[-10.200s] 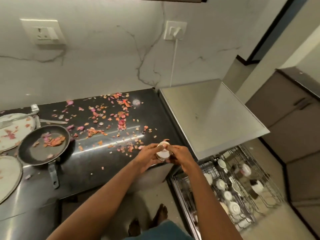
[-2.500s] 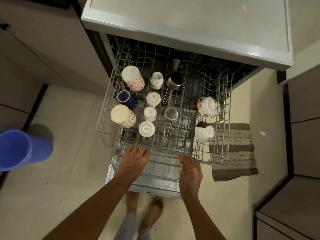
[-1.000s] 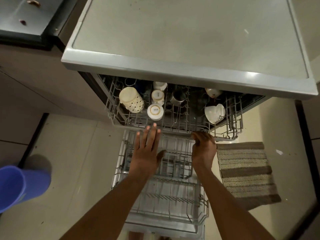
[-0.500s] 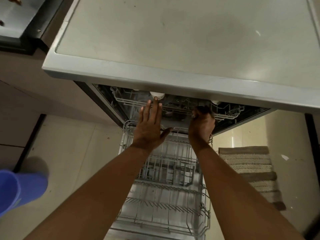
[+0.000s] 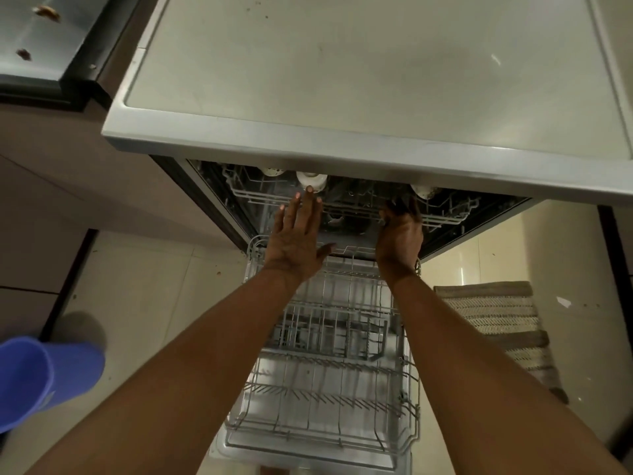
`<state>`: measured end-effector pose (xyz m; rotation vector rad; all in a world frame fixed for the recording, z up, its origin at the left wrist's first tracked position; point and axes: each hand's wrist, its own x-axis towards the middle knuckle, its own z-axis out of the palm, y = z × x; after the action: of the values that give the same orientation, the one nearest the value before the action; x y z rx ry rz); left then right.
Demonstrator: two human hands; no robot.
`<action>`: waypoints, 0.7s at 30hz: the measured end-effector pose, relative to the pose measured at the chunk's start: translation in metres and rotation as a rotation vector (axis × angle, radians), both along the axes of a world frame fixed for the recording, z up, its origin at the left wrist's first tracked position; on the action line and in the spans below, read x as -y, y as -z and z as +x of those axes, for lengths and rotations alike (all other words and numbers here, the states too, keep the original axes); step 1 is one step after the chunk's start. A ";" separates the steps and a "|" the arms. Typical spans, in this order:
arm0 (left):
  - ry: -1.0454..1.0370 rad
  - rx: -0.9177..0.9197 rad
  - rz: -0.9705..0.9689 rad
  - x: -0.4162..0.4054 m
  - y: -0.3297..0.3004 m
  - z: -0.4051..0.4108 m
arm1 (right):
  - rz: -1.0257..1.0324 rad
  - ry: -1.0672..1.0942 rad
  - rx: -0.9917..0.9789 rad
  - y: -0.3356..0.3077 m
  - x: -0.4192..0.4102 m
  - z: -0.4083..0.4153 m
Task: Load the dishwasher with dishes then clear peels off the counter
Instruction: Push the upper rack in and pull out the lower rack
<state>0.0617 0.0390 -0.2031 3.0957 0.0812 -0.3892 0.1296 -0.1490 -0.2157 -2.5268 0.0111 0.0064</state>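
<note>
The dishwasher (image 5: pixel 342 149) stands open below me under its flat grey top. Its upper rack (image 5: pixel 352 200) is almost fully inside, with white cups (image 5: pixel 311 181) just showing under the top's front lip. My left hand (image 5: pixel 296 238) is flat with straight fingers, and its fingertips touch the rack's front wire. My right hand (image 5: pixel 400 234) curls its fingers round that front wire further right. The lower rack (image 5: pixel 329 371) is pulled out over the door and holds no dishes. A few peels (image 5: pixel 46 12) lie on the dark counter at top left.
A blue bucket (image 5: pixel 41 375) stands on the tiled floor at the lower left. A striped mat (image 5: pixel 500 323) lies on the floor right of the dishwasher door. Brown cabinet fronts (image 5: pixel 51 186) run along the left side.
Both hands have pushed the upper rack with its cups back into the dishwasher. Only its front edge shows now. The lower rack has come into view beneath.
</note>
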 end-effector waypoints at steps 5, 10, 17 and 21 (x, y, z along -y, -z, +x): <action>-0.002 -0.010 -0.042 0.017 -0.014 -0.036 | -0.145 -0.145 0.068 0.001 0.012 -0.040; 0.053 -0.143 -0.075 0.043 -0.019 -0.120 | -0.369 -0.314 -0.208 -0.003 0.045 -0.129; 0.046 -0.228 -0.118 0.069 -0.072 -0.218 | -0.261 -0.310 -0.414 -0.064 0.066 -0.233; -0.002 -0.200 -0.145 0.077 -0.111 -0.263 | -0.210 -0.281 -0.427 -0.109 0.076 -0.280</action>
<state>-0.2008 -0.0380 -0.0925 2.9055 0.0558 -0.6725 -0.1499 -0.2250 -0.1072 -2.6638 -0.1801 0.6881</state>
